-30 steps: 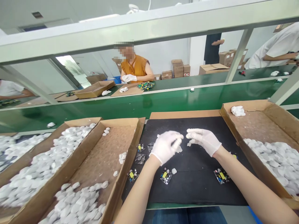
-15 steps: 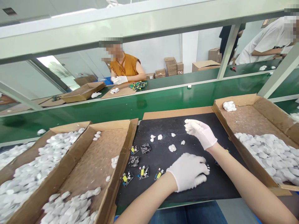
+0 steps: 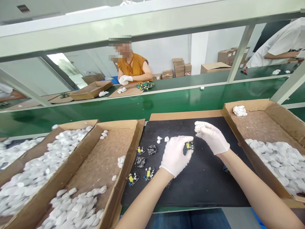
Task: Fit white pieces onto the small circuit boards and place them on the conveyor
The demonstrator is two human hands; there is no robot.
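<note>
Handling of a small populated circuit board (image 3: pixel 190 146) above the black-topped desk (image 3: pixel 200 184). The left hand (image 3: pixel 175 156), gloved in white, holds the board between thumb and forefinger in a narrow pinch, component side with its yellow block turned toward the viewer. The right hand (image 3: pixel 212 137), likewise gloved, is raised just beside it with the fingers drawn close together; whether a small piece lies between the fingertips cannot be told. To the left of the left hand, comparable boards rest on the desk: three show yellow blocks, as in the yellow-block board (image 3: pixel 132 178) nearest the tray wall, while two, such as the dark-faced board (image 3: pixel 140 162), show no block. White pieces (image 3: pixel 159 140) lie beyond them, and a heap of similar pale pieces (image 3: pixel 274 162) fills the near part of the right-hand cardboard tray (image 3: pixel 283 122). As judged from its form, the board should be light and stiff, a flat plate that will not bend usefully under the fingers, with upright parts that could be knocked or strained by a careless squeeze. The sound hold is therefore at two opposite edges, with thumb and forefinger clear of the raised components. The fabric glove may blunt touch or snag on sharp solder points or leads, so modest pressure would suffice. The white pieces, by contrast, look light and perhaps soft, suited to a gentle fingertip pinch.
</note>
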